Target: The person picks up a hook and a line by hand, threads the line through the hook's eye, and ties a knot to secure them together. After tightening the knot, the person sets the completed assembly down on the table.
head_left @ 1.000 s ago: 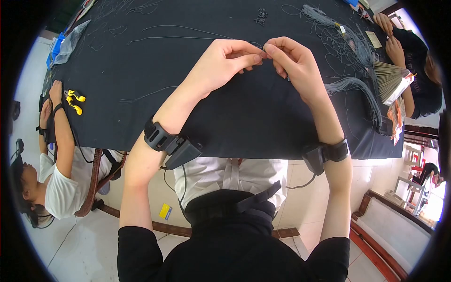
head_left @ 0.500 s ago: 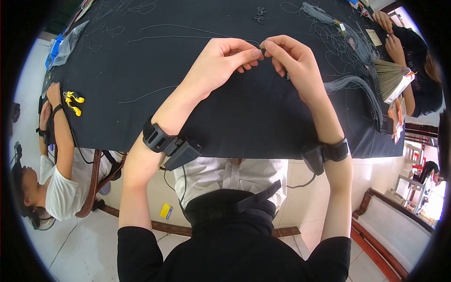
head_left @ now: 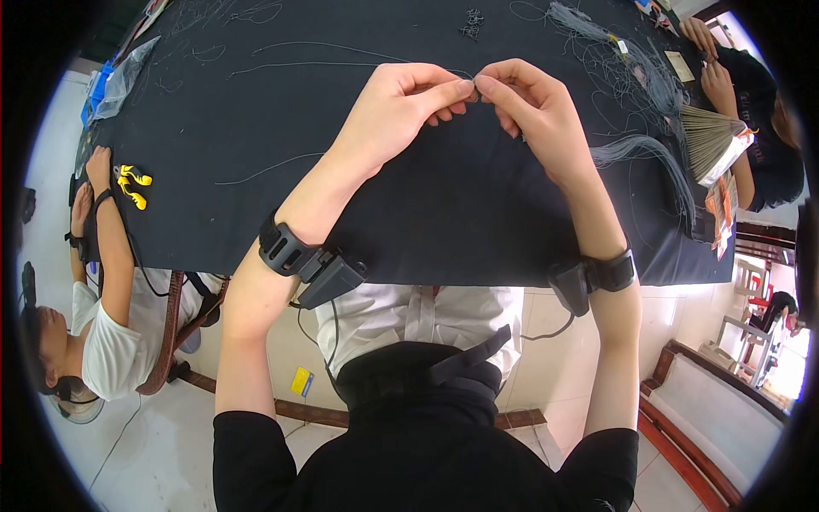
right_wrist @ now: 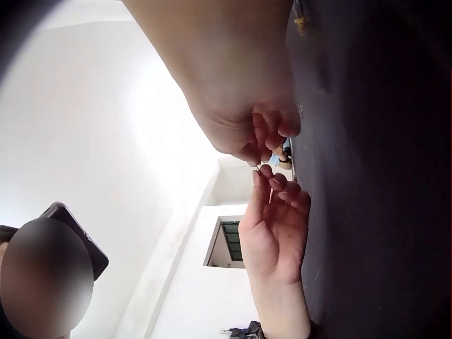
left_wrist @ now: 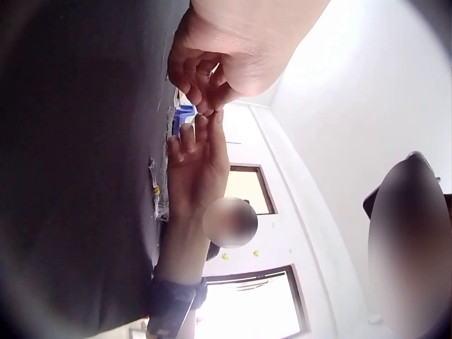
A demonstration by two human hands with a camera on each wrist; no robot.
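Note:
Fingertip to fingertip over the black-covered table, my left hand (head_left: 380, 115) and right hand (head_left: 537, 111) each pinch at a thin grey cord (head_left: 307, 64). Two long strands of it trail leftward from behind the left fingers across the cloth. The spot where thumbs and forefingers meet is mostly covered; a tiny pale bit shows between them in the right wrist view. In the left wrist view the left hand (left_wrist: 233, 53) is at the top and the right hand (left_wrist: 198, 169) faces it from below. Another loose grey strand (head_left: 273, 168) lies by the left forearm.
Tangled grey cords (head_left: 589, 43) and a combed bundle (head_left: 653, 154) lie to the right, beside a fanned stack of cards (head_left: 712, 145). Small dark pieces (head_left: 472, 24) sit ahead. Yellow-handled pliers (head_left: 134, 186) and a plastic bag (head_left: 128, 81) are left. People sit at both sides.
Both hands have shifted slightly away from the body, still pinching fingertip to fingertip. The trailing strands have moved a little with them.

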